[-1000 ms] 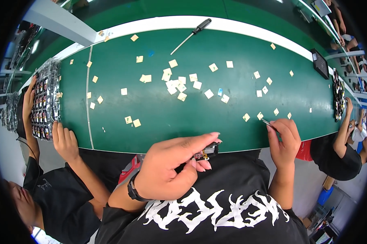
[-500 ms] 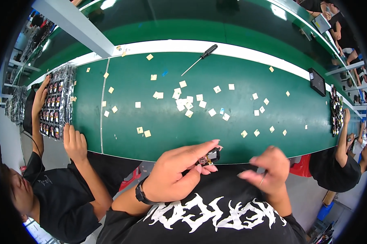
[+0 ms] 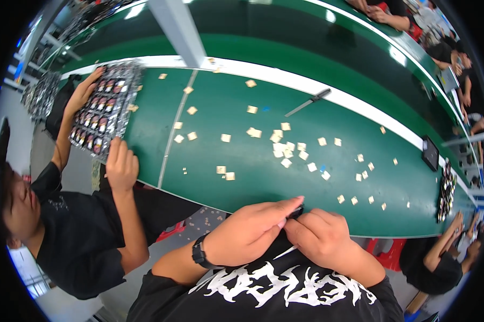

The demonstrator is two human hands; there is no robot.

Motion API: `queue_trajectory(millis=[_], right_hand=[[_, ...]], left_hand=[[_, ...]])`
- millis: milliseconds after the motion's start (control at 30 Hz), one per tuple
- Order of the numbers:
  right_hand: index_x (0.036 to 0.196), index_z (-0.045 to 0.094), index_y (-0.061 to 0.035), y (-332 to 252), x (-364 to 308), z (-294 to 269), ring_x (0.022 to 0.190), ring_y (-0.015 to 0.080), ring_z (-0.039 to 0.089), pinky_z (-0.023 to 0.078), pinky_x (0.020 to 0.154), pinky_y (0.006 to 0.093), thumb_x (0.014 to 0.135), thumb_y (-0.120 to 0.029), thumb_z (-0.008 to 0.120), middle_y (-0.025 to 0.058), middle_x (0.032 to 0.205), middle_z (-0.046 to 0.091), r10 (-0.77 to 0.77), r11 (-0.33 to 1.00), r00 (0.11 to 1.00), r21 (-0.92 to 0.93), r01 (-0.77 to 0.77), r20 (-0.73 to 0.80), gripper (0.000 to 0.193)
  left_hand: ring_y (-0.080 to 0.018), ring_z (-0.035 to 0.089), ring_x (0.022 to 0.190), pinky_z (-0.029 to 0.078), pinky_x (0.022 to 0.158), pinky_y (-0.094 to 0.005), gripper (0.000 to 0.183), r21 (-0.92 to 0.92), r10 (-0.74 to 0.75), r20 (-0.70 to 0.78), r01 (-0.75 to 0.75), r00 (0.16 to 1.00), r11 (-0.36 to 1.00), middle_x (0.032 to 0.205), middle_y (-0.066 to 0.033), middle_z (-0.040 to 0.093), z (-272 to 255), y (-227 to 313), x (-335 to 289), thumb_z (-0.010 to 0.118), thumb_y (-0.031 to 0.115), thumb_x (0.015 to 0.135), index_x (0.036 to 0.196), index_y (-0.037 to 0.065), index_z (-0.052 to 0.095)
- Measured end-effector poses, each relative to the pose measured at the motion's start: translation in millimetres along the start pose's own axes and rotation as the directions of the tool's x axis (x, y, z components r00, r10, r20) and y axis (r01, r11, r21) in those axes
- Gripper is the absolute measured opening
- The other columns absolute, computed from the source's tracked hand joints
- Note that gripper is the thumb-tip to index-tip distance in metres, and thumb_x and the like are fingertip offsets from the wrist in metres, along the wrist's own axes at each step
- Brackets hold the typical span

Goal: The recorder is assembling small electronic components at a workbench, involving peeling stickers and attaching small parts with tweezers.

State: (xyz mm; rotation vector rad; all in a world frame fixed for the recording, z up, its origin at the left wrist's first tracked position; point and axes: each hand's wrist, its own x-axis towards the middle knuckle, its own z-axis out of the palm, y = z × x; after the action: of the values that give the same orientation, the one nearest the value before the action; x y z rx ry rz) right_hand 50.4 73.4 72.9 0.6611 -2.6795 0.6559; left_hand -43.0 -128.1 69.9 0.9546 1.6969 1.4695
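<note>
Head view: at the near edge of the green surface [image 3: 252, 182], the left hand [image 3: 247, 233] pinches a small black part [image 3: 295, 212] between its fingers; beside it, the right hand's [image 3: 322, 233] bunched fingers hold a slim pale tool [image 3: 286, 252]. Pale squares [image 3: 278, 146] dot the surface's middle.

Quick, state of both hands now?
Left hand: closed, holding a small black part.
Right hand: closed at that part, apparently gripping a slim pale tool.

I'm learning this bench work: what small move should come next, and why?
Perhaps tilt the small black part upward with the left hand for a better look: only a bit of it shows between that hand and the right hand.
</note>
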Motion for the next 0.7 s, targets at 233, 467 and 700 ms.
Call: queue_trajectory(millis=[233,467,700], right_hand=[[0.099,0.07,-0.0084,-10,18,22,0.063,0.0169,0.059,0.049,0.051,0.0314,0.077,-0.009,0.073,0.0011,0.076,0.054,0.057,0.997,0.986,0.042,-0.064,0.157,0.022],[0.103,0.07,-0.006,12,-13,5,0.07,0.0222,0.065,0.053,0.06,0.0304,0.075,-0.002,0.082,0.0061,0.087,0.064,0.318,0.94,0.946,0.152,-0.305,-0.062,0.031],[0.103,0.071,-0.0006,34,-124,-19,0.069,0.0219,0.064,0.051,0.061,0.0307,0.083,0.004,0.074,0.0107,0.084,0.063,0.777,0.598,0.552,0.081,-0.797,-0.302,0.021]], left_hand=[[-0.0257,0.068,0.102,0.052,0.094,-0.0322,0.047,-0.106,-0.067,-0.092,0.057,0.994,0.993,0.113,-0.0149,0.067,-11,-20,-20,0.05,-0.01,0.098,0.144,0.0,0.055],[-0.0349,0.066,0.1,0.053,0.092,-0.0408,0.036,0.459,0.199,-0.757,0.289,0.622,0.84,0.115,-0.0196,0.068,-97,-58,-23,0.046,0.0,0.101,0.134,0.0,0.059],[-0.0414,0.059,0.113,0.047,0.1,-0.0459,0.035,0.649,0.375,-0.76,0.63,0.531,0.426,0.117,-0.024,0.062,-192,-110,-35,0.048,-0.007,0.092,0.124,-0.003,0.062]])
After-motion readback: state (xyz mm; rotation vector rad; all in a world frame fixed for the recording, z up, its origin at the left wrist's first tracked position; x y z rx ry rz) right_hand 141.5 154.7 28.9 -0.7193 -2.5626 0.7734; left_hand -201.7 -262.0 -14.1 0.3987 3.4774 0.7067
